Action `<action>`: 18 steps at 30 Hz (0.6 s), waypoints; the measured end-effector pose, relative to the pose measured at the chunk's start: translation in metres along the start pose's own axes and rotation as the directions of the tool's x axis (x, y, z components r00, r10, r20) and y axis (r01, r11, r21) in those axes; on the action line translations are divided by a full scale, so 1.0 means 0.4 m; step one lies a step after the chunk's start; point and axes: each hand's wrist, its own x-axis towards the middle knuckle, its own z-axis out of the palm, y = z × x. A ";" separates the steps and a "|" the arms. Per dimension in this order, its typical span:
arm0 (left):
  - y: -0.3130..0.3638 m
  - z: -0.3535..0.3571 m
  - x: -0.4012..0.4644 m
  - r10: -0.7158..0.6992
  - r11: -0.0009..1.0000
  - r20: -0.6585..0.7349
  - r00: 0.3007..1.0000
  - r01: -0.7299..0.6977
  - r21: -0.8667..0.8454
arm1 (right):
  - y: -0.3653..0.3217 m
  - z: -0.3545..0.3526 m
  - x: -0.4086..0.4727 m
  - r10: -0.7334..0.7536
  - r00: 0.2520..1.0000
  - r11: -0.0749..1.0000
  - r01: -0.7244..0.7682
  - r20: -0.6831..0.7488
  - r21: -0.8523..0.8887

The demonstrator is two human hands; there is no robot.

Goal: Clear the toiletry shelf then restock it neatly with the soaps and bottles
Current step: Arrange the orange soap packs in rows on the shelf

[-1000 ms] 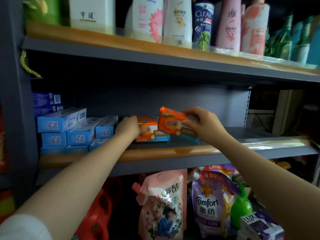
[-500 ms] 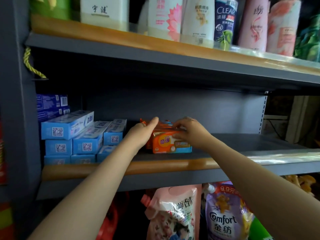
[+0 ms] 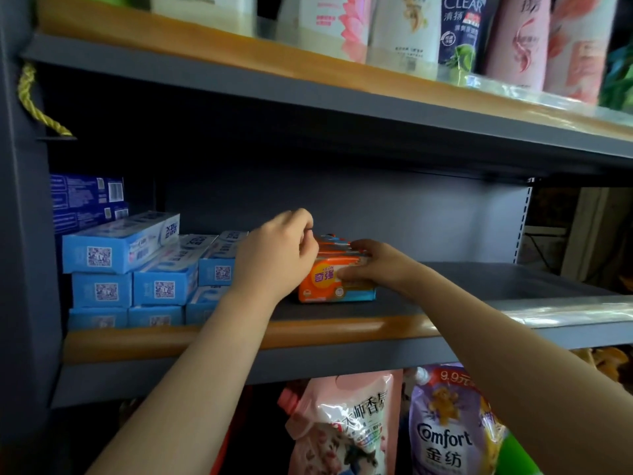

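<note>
Your right hand (image 3: 373, 265) has set orange soap pack (image 3: 337, 282) down on stack, fingers pressing top; left hand (image 3: 274, 262) curled loosely, holding nothing. Stack sits mid-shelf (image 3: 239, 337) beside toothpaste boxes (image 3: 137, 265) (slick wrappers: careless release could slide top pack off).

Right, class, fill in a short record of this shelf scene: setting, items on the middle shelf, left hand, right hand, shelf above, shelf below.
setting: shop shelving, middle shelf
middle shelf items: blue boxes stacked left; orange soap packs beside them
left hand: fingers curled at the packs' left side; grip unclear
right hand: fingers resting on the top pack
shelf above: upright bottles
shelf below: refill pouches
</note>
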 end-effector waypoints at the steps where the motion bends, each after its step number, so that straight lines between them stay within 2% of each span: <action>1: -0.001 0.000 0.001 -0.021 1.000 -0.015 1.000 0.021 -0.005 | -0.001 0.003 0.000 -0.012 1.000 1.000 0.012 -0.012 -0.024; 6: -0.002 0.002 0.003 -0.062 0.998 0.013 0.998 0.062 0.021 | -0.013 0.025 0.000 -0.067 0.998 0.992 0.065 -0.013 -0.107; 9: 0.001 0.002 0.004 -0.101 0.994 0.105 0.989 0.096 0.054 | -0.015 0.015 -0.024 -0.107 0.989 0.935 0.066 -0.099 -0.348; 11: 0.007 0.011 0.013 -0.148 0.982 0.291 0.945 0.106 0.153 | -0.015 -0.004 -0.048 -0.132 0.978 0.920 0.062 -0.158 -0.386; 13: 0.011 0.013 0.026 -0.239 0.961 0.463 0.853 0.139 0.240 | -0.015 -0.018 -0.071 -0.120 0.983 0.943 0.068 -0.143 -0.327; 15: 0.012 0.014 0.033 -0.317 0.941 0.516 0.796 0.195 0.277 | -0.014 -0.017 -0.082 -0.102 0.987 0.949 0.059 -0.124 -0.310; 18: 0.012 0.017 0.034 -0.388 0.911 0.499 0.775 0.239 0.336 | -0.022 0.000 -0.081 -0.103 0.985 0.947 0.054 -0.138 -0.318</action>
